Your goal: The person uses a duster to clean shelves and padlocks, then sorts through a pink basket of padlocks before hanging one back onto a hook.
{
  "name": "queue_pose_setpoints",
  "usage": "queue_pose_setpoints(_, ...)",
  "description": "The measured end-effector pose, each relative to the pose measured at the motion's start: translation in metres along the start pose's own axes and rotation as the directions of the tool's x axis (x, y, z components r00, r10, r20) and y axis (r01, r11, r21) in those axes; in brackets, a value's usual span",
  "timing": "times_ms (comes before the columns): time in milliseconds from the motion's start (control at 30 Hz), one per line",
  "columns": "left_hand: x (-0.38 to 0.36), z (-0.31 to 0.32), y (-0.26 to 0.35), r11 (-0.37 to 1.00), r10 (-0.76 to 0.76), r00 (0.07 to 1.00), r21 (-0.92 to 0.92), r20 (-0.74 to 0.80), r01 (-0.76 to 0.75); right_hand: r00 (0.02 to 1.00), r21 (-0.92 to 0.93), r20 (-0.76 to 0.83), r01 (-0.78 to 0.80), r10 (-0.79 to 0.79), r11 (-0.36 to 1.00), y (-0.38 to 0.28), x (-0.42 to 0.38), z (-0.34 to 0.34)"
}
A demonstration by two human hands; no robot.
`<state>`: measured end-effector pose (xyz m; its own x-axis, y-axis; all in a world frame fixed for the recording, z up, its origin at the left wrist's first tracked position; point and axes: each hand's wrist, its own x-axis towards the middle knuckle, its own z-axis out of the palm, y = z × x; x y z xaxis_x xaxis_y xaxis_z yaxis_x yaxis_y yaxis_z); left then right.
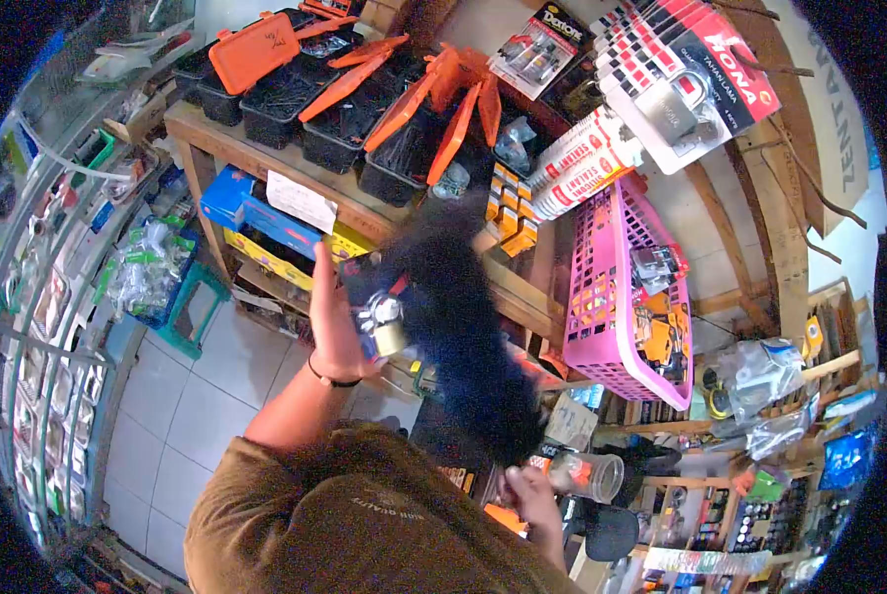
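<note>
My left hand is raised left of centre and holds a small padlock pack, which shows gold and silver parts. A dark, fluffy duster, smeared by motion, stretches down through the middle. At its lower end my right hand is closed round it, the handle mostly hidden. The upper end of the duster lies in front of the wooden shelf edge, near several orange-and-white small boxes.
Black bins with orange lids line the wooden shelf. Carded padlocks hang at upper right above a pink basket. A wire rack stands left, beside a green stool on the tiled floor. A clear jar is near my right hand.
</note>
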<state>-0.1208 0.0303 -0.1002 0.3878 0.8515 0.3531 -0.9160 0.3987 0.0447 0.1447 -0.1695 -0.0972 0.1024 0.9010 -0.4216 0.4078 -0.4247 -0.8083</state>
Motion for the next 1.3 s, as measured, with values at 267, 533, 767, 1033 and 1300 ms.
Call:
queue_pose_setpoints(267,0.013,-0.017,-0.017,0.97,-0.072,0.885,0.173,-0.46,0.169,0.958,0.129,0.271,-0.128,0.09,0.983,-0.008,-0.021,-0.036)
queue_pose_setpoints(533,0.007,-0.05,-0.026,0.993,-0.067,0.983,0.083,-0.17,0.082,0.959,-0.011,0.077,-0.272,0.272,0.962,-0.004,-0.025,-0.03)
queue_pose_setpoints(767,0.018,-0.026,-0.022,0.991,-0.007,1.0,-0.13,-0.005,0.006,0.963,-0.059,0.057,-0.261,0.264,0.964,0.032,-0.011,-0.002)
queue_pose_setpoints(1033,0.017,-0.031,-0.018,0.995,-0.021,0.999,-0.092,0.039,0.024,0.982,0.055,0.073,-0.18,0.176,0.982,0.035,0.009,0.007)
queue_pose_setpoints(1300,0.026,-0.067,-0.026,0.959,-0.007,0.982,-0.278,0.189,0.061,0.991,-0.102,-0.004,-0.134,0.134,0.986,0.011,0.017,0.014)
